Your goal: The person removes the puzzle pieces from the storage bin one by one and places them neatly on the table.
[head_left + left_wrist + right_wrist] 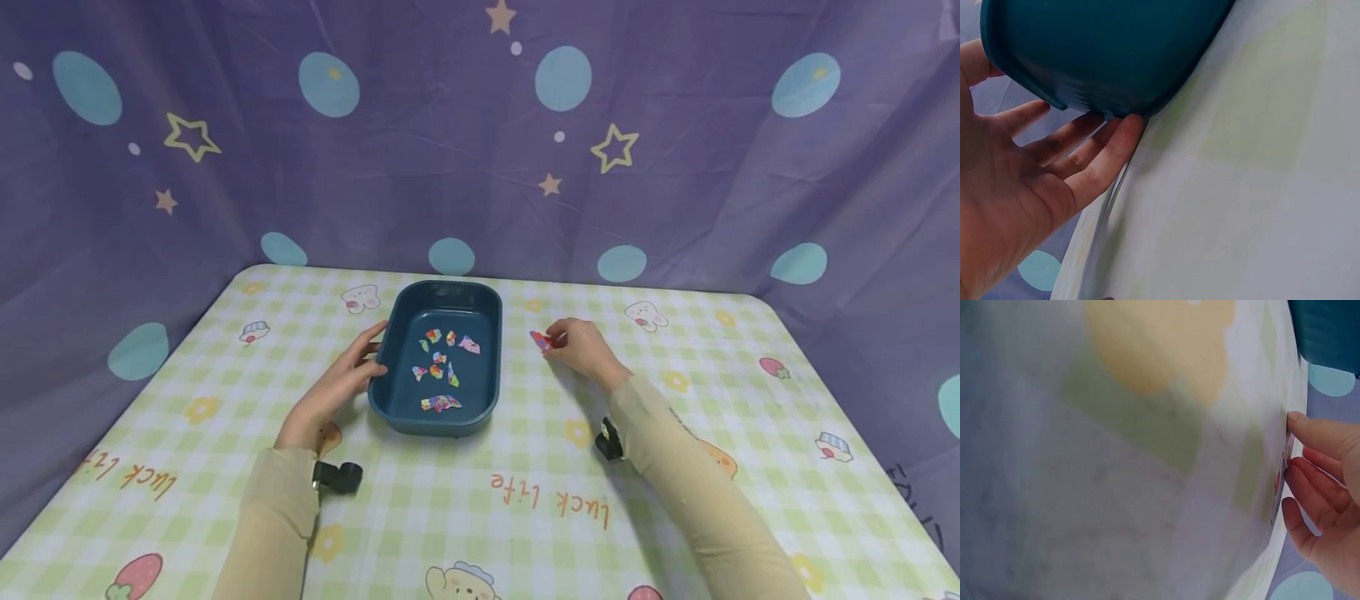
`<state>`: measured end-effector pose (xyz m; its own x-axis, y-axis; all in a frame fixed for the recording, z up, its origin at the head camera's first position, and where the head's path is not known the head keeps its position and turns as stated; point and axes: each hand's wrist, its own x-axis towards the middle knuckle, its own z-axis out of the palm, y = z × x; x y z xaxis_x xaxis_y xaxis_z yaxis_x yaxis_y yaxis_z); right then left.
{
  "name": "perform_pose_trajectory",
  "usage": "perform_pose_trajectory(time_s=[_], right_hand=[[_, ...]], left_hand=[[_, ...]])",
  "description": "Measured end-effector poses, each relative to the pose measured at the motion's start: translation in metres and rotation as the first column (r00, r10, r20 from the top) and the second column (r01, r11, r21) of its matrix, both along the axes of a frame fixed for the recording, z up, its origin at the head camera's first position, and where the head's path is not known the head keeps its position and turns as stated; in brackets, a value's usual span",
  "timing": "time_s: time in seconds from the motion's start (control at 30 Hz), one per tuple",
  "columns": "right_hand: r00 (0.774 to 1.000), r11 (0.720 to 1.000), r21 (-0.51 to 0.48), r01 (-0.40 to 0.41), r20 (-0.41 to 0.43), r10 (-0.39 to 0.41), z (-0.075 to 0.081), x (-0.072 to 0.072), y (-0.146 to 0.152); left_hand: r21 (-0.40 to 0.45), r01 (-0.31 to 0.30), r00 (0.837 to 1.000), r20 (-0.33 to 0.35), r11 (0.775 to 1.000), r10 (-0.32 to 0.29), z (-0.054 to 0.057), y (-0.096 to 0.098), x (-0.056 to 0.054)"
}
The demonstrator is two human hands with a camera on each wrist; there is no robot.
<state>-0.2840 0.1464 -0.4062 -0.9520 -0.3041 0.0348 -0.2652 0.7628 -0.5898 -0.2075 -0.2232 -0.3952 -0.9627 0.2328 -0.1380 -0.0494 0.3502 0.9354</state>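
sleeves are nearest us, on the near side of the tray. our left hand is at the tray's left side, thumb at the rim, fingers against the outer wall, gripping it. our right hand is just off the tray's right side, thumb and fingers pinching a red-purple piece; can't tell if it's clear of the bench. more colourful scraps lie inside the tray, the long one closest to its near wall. pieces look thin, light, probably paper or card: we'd expect easy creasing, so pinch an edge, softly. tray reads as stiff, smooth plastic, may slide; best held by the rim.
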Motion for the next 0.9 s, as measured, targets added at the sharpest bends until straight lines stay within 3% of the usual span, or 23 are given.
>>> perform_pose_trajectory(time_s=[0.4, 0.7, 0.9], right_hand=[[0.999, 0.998, 0.064, -0.024, -0.043, 0.027, 0.009, 0.001, -0.002], [0.984, 0.995, -0.02, -0.095, -0.154, 0.091, 0.015, 0.01, -0.017], [0.967, 0.991, 0.0, -0.135, -0.217, 0.132, 0.022, 0.017, -0.031]], left_hand=[[0.03, 0.003, 1.0, 0.0, 1.0, -0.003, -0.003, 0.001, -0.001], [0.042, 0.005, 1.0, 0.01, 0.999, -0.005, -0.003, 0.0, -0.001], [0.044, 0.002, 1.0, 0.008, 0.999, -0.002, -0.003, 0.001, -0.002]])
